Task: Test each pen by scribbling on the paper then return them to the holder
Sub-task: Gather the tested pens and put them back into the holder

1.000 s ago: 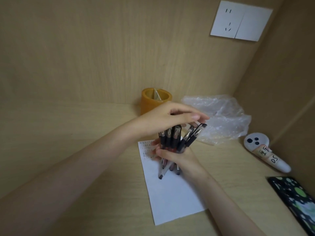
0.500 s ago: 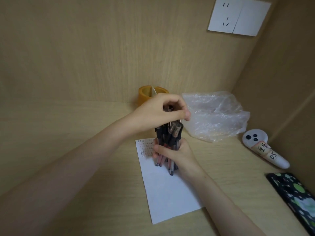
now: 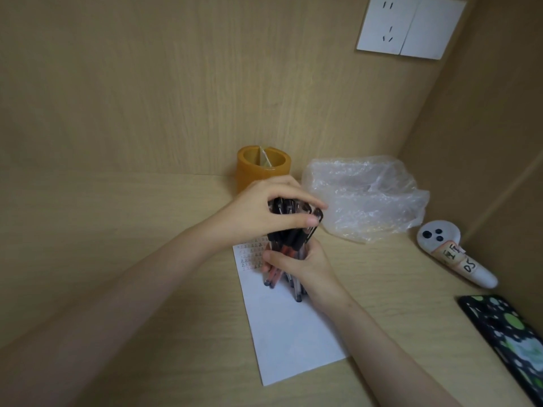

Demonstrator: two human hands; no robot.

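Observation:
A bundle of several black-capped pens (image 3: 289, 245) stands nearly upright over the white paper (image 3: 289, 327), tips down. My right hand (image 3: 308, 267) grips the bundle round its lower barrels. My left hand (image 3: 271, 211) curls over the capped tops, thumb in front and fingers behind. The paper lies on the desk with small scribbled rows at its top left corner. The amber pen holder (image 3: 263, 167) stands just behind my left hand near the back wall; it has a divider inside and I see no pens in it.
A crumpled clear plastic bag (image 3: 367, 198) lies right of the holder. A white controller-like device with labels (image 3: 452, 254) and a dark phone with green dots (image 3: 508, 339) sit at the right. Wooden walls close in behind and to the right; a wall socket (image 3: 411, 26) hangs above.
The fanned pens have been gathered into a tight upright bundle. My left hand has come down from the loose pen tops and closed around the caps; my right hand keeps hold of the barrels.

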